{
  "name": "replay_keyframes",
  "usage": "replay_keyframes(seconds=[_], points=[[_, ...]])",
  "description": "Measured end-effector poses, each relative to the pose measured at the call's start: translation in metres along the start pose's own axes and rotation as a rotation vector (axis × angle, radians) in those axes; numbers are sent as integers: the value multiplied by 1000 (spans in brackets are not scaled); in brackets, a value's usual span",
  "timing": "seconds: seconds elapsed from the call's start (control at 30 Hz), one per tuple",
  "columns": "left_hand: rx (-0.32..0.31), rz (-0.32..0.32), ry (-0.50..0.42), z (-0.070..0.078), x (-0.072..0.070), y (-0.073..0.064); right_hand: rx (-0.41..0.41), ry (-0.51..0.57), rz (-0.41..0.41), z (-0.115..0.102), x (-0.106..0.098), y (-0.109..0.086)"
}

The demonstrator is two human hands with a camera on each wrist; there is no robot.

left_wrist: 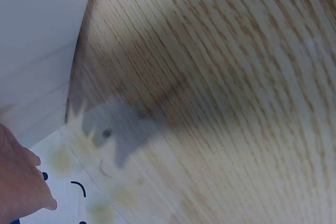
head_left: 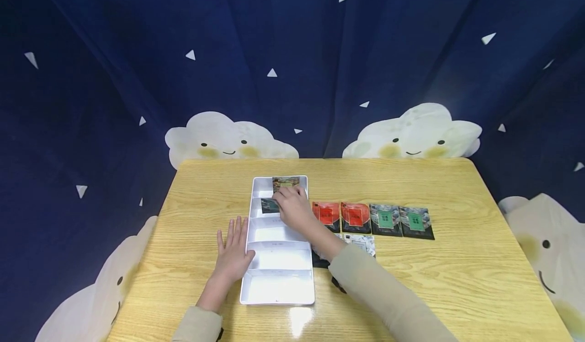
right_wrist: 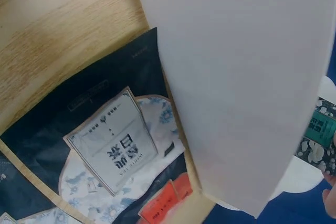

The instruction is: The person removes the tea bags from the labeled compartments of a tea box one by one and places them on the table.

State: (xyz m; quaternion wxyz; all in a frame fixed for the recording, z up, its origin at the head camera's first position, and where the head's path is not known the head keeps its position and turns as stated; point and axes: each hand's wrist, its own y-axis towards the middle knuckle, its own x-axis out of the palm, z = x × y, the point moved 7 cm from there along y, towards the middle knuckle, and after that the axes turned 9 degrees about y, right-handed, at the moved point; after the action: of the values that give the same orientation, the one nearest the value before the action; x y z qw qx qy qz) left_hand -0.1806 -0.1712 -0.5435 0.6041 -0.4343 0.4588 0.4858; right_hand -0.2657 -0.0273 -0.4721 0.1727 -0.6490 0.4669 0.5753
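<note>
A white divided tray (head_left: 277, 287) lies lengthwise on the table. My left hand (head_left: 233, 255) rests beside its left edge with fingers spread straight and the thumb at the rim. My right hand (head_left: 294, 210) reaches over the tray's far part. Its fingers pinch a dark tea packet (head_left: 269, 206) at the second compartment from the far end; the right wrist view shows that packet's green label. In the farthest compartment stands another tea packet (head_left: 285, 181) with a brownish-green print, partly behind the right hand.
Right of the tray lie two red tea packets (head_left: 326, 216) and two green-labelled packets (head_left: 385, 219) in a row. Nearer, partly under the right forearm, are white-and-blue floral packets (right_wrist: 115, 150). A dark curtain (head_left: 320, 67) with cloud prints stands behind the table (head_left: 457, 281).
</note>
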Motion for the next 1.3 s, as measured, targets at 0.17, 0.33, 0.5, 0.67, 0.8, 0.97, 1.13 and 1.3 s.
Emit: replay_keyframes(seconds=[0.17, 0.33, 0.5, 0.67, 0.8, 0.97, 1.13, 1.3], points=[[-1, -1, 4, 0, 0, 0, -48, 46, 111, -5, -21, -6], [-1, -1, 14, -1, 1, 0, -76, 62, 184, -8, -41, -11], [-2, -13, -5, -1, 2, 0, -59, 96, 196, -6, -55, -17], [1, -8, -1, 0, 1, -1, -17, 123, 213, 1, -69, -25], [9, 3, 1, 0, 0, -1, 21, 149, 248, 11, -79, -36], [15, 8, 2, 1, 0, -1, 61, 167, 313, 27, -91, -55], [7, 0, -17, 0, 1, 0, 103, 184, 340, 41, -101, -73], [3, -8, -30, 0, 1, -1, 169, 177, 342, 56, -108, -90]])
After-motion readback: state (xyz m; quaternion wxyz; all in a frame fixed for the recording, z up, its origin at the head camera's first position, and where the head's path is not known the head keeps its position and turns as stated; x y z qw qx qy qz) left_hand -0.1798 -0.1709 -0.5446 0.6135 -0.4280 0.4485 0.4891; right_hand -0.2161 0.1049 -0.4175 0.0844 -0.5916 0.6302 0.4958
